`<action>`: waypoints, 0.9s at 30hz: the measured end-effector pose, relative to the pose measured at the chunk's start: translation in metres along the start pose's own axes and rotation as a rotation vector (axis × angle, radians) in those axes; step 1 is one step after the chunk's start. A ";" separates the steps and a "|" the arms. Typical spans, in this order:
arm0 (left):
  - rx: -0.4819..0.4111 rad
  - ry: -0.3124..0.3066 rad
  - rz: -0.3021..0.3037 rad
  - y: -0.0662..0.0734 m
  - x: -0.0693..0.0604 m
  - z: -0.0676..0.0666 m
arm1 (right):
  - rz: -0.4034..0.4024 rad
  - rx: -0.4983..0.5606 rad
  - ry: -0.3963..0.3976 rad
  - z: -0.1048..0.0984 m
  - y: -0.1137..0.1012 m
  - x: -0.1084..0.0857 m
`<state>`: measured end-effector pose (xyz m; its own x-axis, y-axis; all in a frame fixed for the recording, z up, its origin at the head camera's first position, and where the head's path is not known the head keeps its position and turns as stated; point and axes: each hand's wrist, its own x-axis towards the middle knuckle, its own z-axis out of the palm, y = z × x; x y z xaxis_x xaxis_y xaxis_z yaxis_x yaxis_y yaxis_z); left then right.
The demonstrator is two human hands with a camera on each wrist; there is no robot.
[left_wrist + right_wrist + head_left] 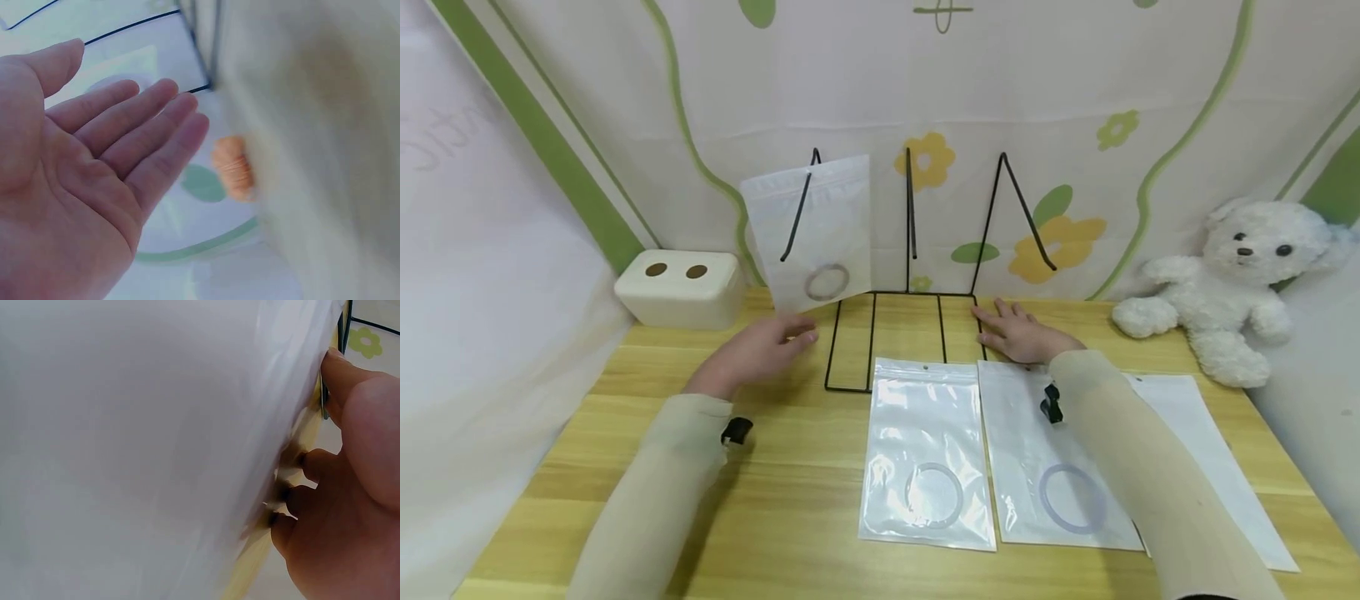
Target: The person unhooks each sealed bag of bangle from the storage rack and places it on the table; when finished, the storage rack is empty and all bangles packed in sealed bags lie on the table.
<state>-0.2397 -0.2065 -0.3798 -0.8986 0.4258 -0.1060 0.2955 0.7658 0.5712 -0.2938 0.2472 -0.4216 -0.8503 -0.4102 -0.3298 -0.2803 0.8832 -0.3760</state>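
A black wire rack with tall hooks stands against the backdrop. From its left hook hangs a clear-and-white zip bag with a pale ring inside. Just below that bag is my left hand, holding nothing, its fingers extended in the left wrist view. On the other side, my right hand rests with outstretched fingers at the rack's right base wire. Two zip bags lie in front of the rack: one with a whitish ring, the other with a lilac ring. My right forearm partly covers a further white bag.
A cream box with two brown round spots is at the back left. At the back right sits a white teddy bear. The wooden table meets a flowered cloth. A blurred orange ridged object appears in the left wrist view.
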 end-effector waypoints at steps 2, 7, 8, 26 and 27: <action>-0.020 0.040 0.010 0.004 -0.004 -0.007 | -0.003 0.000 0.002 0.001 0.001 0.001; -0.101 0.172 0.055 0.016 -0.016 -0.026 | -0.009 -0.004 0.006 0.002 0.003 0.002; -0.110 0.211 0.061 0.019 -0.019 -0.030 | -0.009 -0.003 0.006 0.002 0.003 0.002; -0.277 0.867 0.035 0.049 -0.007 -0.066 | -0.011 -0.002 0.002 0.001 0.003 0.002; -0.292 0.879 0.022 0.050 -0.005 -0.068 | -0.010 -0.001 0.002 0.001 0.002 0.002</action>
<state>-0.2421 -0.2030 -0.2950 -0.8521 -0.1710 0.4946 0.3294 0.5591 0.7609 -0.2953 0.2484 -0.4242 -0.8485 -0.4184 -0.3240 -0.2889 0.8792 -0.3788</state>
